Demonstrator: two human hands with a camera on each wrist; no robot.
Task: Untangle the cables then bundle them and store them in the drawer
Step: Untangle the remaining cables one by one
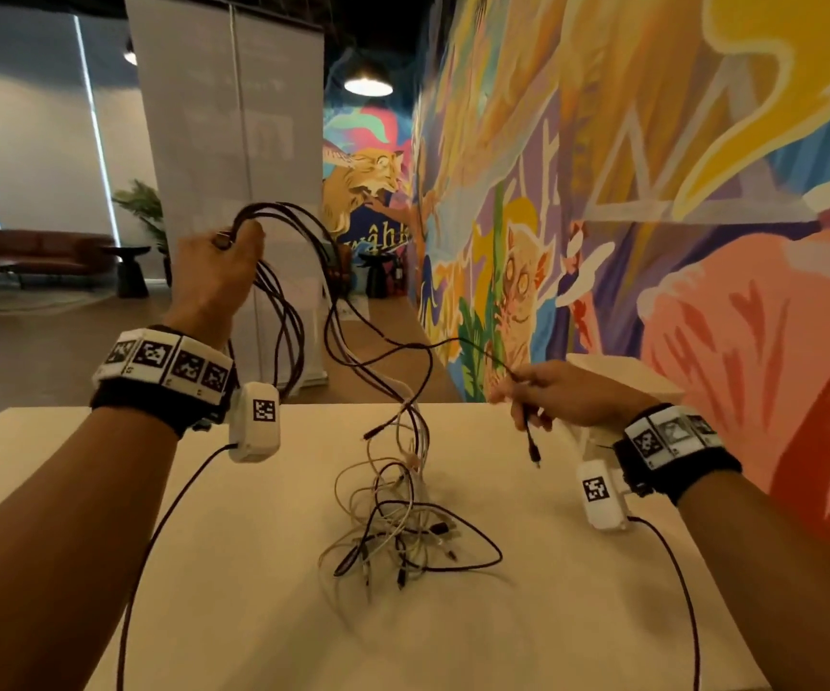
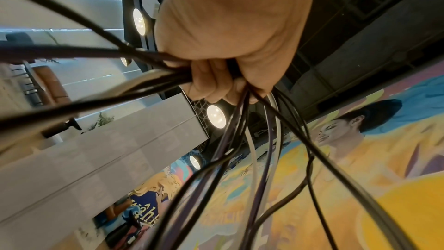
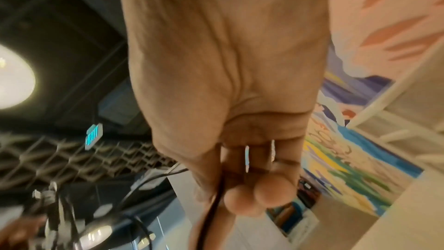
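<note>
My left hand (image 1: 218, 271) is raised above the far left of the table and grips a bunch of dark cable loops (image 1: 293, 301); the left wrist view shows its fingers (image 2: 211, 83) curled round black and white strands (image 2: 252, 149). From there the cables hang down to a tangled pile of black and white cables (image 1: 403, 526) on the beige table (image 1: 253, 615). My right hand (image 1: 547, 396), lower at the right, holds a thin black cable (image 1: 457, 344), whose plug end (image 1: 532, 448) dangles below the fingers. In the right wrist view that black cable (image 3: 211, 214) runs through the curled fingers (image 3: 264, 195).
A painted mural wall (image 1: 652, 192) runs along the right side. A white cabinet top (image 1: 622, 374) stands beyond my right hand. Grey banner panels (image 1: 233, 142) stand behind the table, with a sofa (image 1: 33, 251) far left. No drawer is in view.
</note>
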